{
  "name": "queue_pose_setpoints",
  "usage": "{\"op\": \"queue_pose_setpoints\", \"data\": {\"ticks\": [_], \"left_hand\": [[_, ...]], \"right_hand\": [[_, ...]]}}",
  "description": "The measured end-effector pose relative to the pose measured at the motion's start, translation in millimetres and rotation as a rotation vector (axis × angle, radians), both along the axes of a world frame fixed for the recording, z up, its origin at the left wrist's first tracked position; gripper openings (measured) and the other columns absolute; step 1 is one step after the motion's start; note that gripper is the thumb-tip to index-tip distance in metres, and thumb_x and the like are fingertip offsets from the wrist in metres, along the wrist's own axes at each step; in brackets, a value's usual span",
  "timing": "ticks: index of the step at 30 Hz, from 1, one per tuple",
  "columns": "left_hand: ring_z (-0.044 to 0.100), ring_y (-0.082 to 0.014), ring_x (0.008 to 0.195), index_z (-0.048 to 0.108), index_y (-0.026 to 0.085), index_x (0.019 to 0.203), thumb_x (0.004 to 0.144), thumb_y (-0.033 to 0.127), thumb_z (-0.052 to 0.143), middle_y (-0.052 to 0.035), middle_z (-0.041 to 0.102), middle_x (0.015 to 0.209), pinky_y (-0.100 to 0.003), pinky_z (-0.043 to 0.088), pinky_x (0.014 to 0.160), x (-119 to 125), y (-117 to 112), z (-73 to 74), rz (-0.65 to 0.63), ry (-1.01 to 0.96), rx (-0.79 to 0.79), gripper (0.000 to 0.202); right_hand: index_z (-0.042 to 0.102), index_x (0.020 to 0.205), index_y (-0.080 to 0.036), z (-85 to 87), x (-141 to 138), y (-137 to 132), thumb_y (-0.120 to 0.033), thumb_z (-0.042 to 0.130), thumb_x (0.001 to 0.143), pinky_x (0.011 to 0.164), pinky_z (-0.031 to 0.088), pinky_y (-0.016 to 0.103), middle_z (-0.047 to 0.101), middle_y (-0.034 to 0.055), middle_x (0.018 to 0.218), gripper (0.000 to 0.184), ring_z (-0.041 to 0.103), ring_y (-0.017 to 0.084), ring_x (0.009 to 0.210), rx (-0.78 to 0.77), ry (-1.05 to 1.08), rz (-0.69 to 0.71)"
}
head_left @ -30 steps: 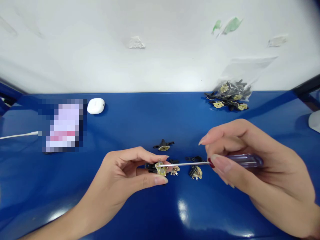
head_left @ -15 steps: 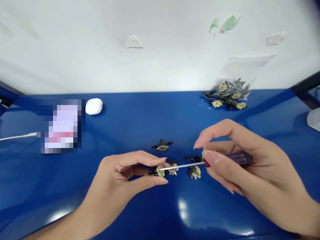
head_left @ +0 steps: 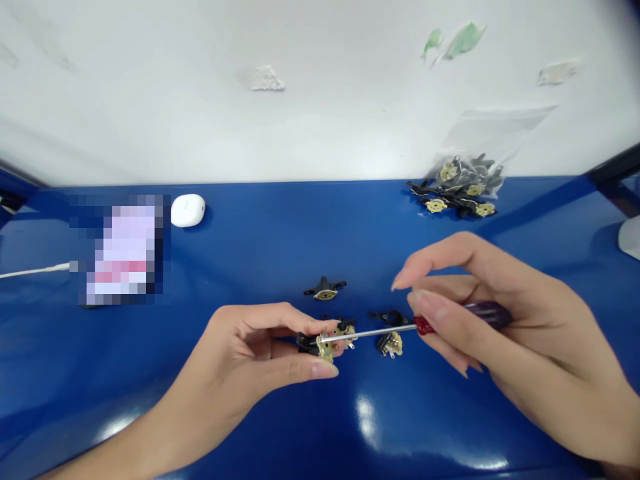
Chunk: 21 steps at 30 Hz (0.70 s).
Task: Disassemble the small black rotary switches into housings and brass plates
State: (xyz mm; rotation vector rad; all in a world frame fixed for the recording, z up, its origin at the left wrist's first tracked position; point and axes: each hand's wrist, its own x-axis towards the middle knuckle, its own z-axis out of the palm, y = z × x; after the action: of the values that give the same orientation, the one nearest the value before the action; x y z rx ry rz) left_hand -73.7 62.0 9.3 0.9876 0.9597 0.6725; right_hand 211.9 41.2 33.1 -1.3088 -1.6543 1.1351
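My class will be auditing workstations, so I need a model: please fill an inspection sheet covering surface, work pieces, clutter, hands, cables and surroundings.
Surface: blue table, glossy, with bright reflections near the front.
Work pieces: held part, black with a gold face; screwdriver, tip at that face, contact unclear; loose parts just beyond; clear bag at back right, with more parts at its base.
Clutter: pixelated device and white case, back left.
Hands: left hand pinches the held part; right hand grips the screwdriver.
Cables: white cable reaching the device's blurred area; connection unclear.
Surroundings: white wall with torn scraps; white object cut off at right.
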Motion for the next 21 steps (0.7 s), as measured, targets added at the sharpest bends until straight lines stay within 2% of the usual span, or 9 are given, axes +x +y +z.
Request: {"op": "queue_pose_setpoints", "data": {"ticks": [2, 5, 7, 10, 12, 14, 16, 19, 21], "left_hand": [[0.093, -0.0219, 0.099, 0.097, 0.029, 0.095, 0.082, 0.015, 0.106, -0.0009, 0.095, 0.101, -0.015, 0.072, 0.083, 0.3, 0.6, -0.8, 0.002, 0.001, -0.018, 0.021], [0.093, -0.0220, 0.099, 0.097, 0.028, 0.097, 0.082, 0.015, 0.106, -0.0013, 0.095, 0.100, -0.016, 0.072, 0.083, 0.5, 1.0, -1.0, -0.004, 0.002, -0.044, 0.022], [0.092, -0.0230, 0.101, 0.097, 0.029, 0.099, 0.082, 0.016, 0.106, -0.0016, 0.095, 0.101, -0.018, 0.073, 0.086, 0.5, 0.5, -1.1, 0.008, -0.008, -0.048, 0.024], [0.092, -0.0225, 0.101, 0.097, 0.030, 0.097, 0.083, 0.016, 0.105, -0.0007, 0.095, 0.101, -0.017, 0.072, 0.084, 0.0, -0.2, -0.7, -0.010, -0.012, -0.048, 0.021], [0.092, -0.0213, 0.098, 0.097, 0.030, 0.097, 0.084, 0.016, 0.104, -0.0003, 0.095, 0.099, -0.016, 0.072, 0.083, -0.2, 0.3, 0.0, -0.014, -0.013, -0.036, 0.020], [0.092, -0.0201, 0.095, 0.097, 0.029, 0.097, 0.084, 0.015, 0.104, -0.0007, 0.095, 0.097, -0.015, 0.071, 0.081, -0.1, 1.8, 0.4, -0.014, -0.011, -0.020, 0.020], [0.092, -0.0192, 0.093, 0.097, 0.028, 0.097, 0.086, 0.016, 0.103, -0.0014, 0.095, 0.095, -0.014, 0.070, 0.081, 0.2, 3.4, -0.1, -0.016, -0.008, -0.012, 0.018], [0.092, -0.0194, 0.095, 0.097, 0.028, 0.098, 0.086, 0.016, 0.103, -0.0014, 0.095, 0.098, -0.014, 0.070, 0.083, 0.6, 4.9, -1.6, -0.017, -0.015, -0.019, 0.018], [0.092, -0.0204, 0.097, 0.097, 0.029, 0.097, 0.085, 0.016, 0.103, -0.0013, 0.096, 0.100, -0.016, 0.071, 0.085, 0.9, 5.2, -1.5, -0.015, -0.021, -0.023, 0.019]], "right_hand": [[0.071, 0.122, -0.046, 1.2, -0.5, 0.2, -0.042, 0.077, 0.110, 0.045, 0.049, 0.021, 0.068, -0.0066, 0.081, 0.014, 0.056, 0.012, 0.052, 0.014, 0.013, -0.033], [0.070, 0.119, -0.045, 3.8, -0.5, 0.6, -0.041, 0.077, 0.109, 0.052, 0.057, 0.022, 0.070, -0.0045, 0.090, 0.013, 0.066, 0.014, 0.063, 0.042, 0.015, -0.022], [0.072, 0.122, -0.045, 3.9, -0.6, 0.4, -0.042, 0.073, 0.111, 0.053, 0.058, 0.021, 0.069, -0.0046, 0.085, 0.011, 0.067, 0.014, 0.063, 0.050, -0.001, -0.003], [0.074, 0.126, -0.046, 2.1, -0.9, 0.0, -0.042, 0.071, 0.114, 0.047, 0.051, 0.019, 0.064, -0.0078, 0.068, 0.013, 0.058, 0.011, 0.050, 0.020, -0.001, 0.005], [0.071, 0.126, -0.047, 1.0, -1.0, 0.5, -0.040, 0.075, 0.112, 0.046, 0.050, 0.019, 0.066, -0.0084, 0.071, 0.017, 0.056, 0.011, 0.050, 0.007, 0.021, -0.018], [0.069, 0.123, -0.047, 0.5, -0.6, 1.8, -0.038, 0.083, 0.106, 0.051, 0.054, 0.020, 0.070, -0.0071, 0.084, 0.024, 0.062, 0.011, 0.057, 0.019, 0.028, -0.029], [0.071, 0.122, -0.046, -0.3, 0.0, 2.9, -0.039, 0.085, 0.104, 0.055, 0.058, 0.020, 0.072, -0.0056, 0.090, 0.024, 0.067, 0.012, 0.064, 0.023, 0.016, 0.017], [0.074, 0.123, -0.044, -2.2, -0.2, 2.8, -0.041, 0.074, 0.112, 0.050, 0.053, 0.018, 0.067, -0.0068, 0.075, 0.011, 0.063, 0.010, 0.055, -0.018, 0.053, 0.041], [0.072, 0.123, -0.044, -3.4, -1.1, 2.4, -0.039, 0.075, 0.113, 0.048, 0.050, 0.016, 0.064, -0.0084, 0.070, 0.012, 0.058, 0.009, 0.051, -0.025, 0.093, -0.009]]}}
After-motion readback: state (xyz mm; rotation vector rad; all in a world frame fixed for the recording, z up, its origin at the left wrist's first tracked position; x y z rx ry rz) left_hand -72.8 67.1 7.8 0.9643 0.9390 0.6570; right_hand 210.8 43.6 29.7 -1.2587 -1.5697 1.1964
